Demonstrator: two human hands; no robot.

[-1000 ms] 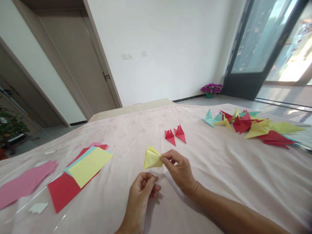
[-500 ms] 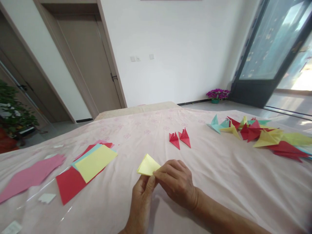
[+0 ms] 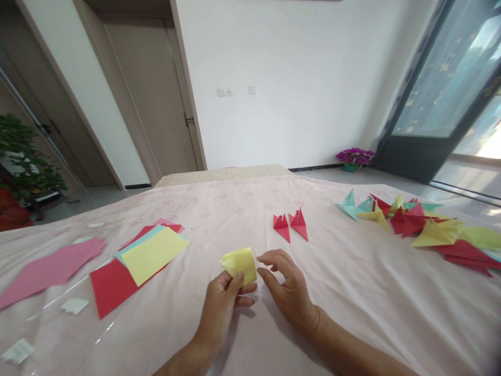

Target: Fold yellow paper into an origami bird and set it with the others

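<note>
My left hand (image 3: 222,303) pinches a folded yellow paper piece (image 3: 240,263) by its lower edge and holds it up just above the pink cloth. My right hand (image 3: 287,285) hovers right beside the paper with its fingers loosely curled and apart, holding nothing. Two small red folded shapes (image 3: 291,225) stand on the cloth a little beyond my right hand.
A stack of flat sheets, yellow on top (image 3: 152,254) over teal and red (image 3: 109,284), lies to the left, with pink sheets (image 3: 50,268) further left. A heap of folded red, yellow and teal shapes (image 3: 415,222) sits at the right. White scraps (image 3: 74,305) lie near the front left.
The yellow paper passed from my right hand to my left. My right hand let go and drew slightly away. The camera view tilted up a little.
</note>
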